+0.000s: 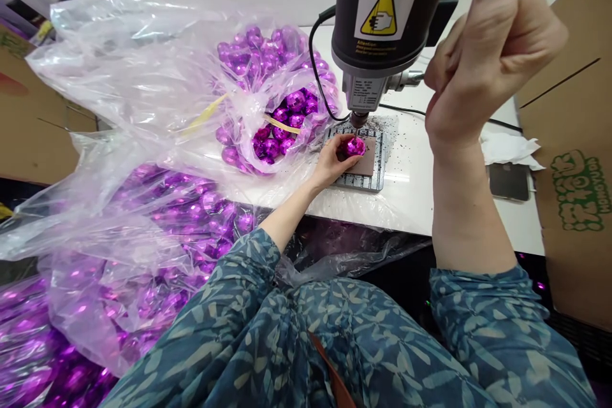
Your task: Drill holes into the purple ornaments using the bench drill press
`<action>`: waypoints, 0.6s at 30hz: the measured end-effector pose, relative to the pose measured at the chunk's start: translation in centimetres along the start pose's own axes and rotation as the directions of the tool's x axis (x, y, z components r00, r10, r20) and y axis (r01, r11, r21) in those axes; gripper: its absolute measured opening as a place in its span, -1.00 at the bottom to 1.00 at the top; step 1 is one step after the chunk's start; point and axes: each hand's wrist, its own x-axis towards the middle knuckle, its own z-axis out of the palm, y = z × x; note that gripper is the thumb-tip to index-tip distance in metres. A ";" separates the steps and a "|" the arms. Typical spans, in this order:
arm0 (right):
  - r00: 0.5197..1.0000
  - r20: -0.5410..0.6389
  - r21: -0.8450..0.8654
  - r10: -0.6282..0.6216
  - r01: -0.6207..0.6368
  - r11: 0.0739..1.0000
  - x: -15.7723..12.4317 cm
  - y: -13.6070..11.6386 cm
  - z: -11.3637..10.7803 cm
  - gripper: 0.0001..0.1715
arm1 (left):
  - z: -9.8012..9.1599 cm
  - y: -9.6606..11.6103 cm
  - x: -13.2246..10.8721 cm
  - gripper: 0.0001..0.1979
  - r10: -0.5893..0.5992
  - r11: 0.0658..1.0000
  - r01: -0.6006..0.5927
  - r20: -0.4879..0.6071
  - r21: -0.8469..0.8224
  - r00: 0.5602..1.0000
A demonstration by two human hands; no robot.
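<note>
My left hand [332, 162] holds a shiny purple ball [354, 146] on the brown pad [367, 162] of the drill press's grey base plate [377, 175]. The drill bit [358, 121] stands just above the ball. The black drill press head [382, 6] with a yellow warning label hangs over it. My right hand [482, 51] is closed in a fist round the metal feed lever [408, 78] at the press's right side.
A clear plastic bag [157, 76] full of purple balls [282, 121] lies on the white table [415, 197] to the left. More bagged balls sit lower left [182, 204]. A cardboard box [574, 159], a phone [509, 180], white paper [507, 148] and a black cable [318, 83] are nearby.
</note>
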 end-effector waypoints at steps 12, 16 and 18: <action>0.996 0.009 -0.153 -0.089 0.089 0.984 -4.6 1.2 -4.0 -0.08 | -0.2 -0.4 -0.2 -0.41 -0.017 0.999 0.019 0.037 -0.038 0.999; 0.992 0.067 -0.261 -0.102 0.117 0.958 -6.0 2.4 -5.5 -0.04 | 0.0 -0.5 -0.3 -0.41 0.002 0.998 0.001 0.041 -0.063 0.999; 0.993 0.087 -0.283 -0.079 0.101 0.954 -6.6 2.4 -6.0 0.01 | 0.0 -0.4 -0.5 -0.42 0.012 0.997 -0.009 0.036 -0.074 0.999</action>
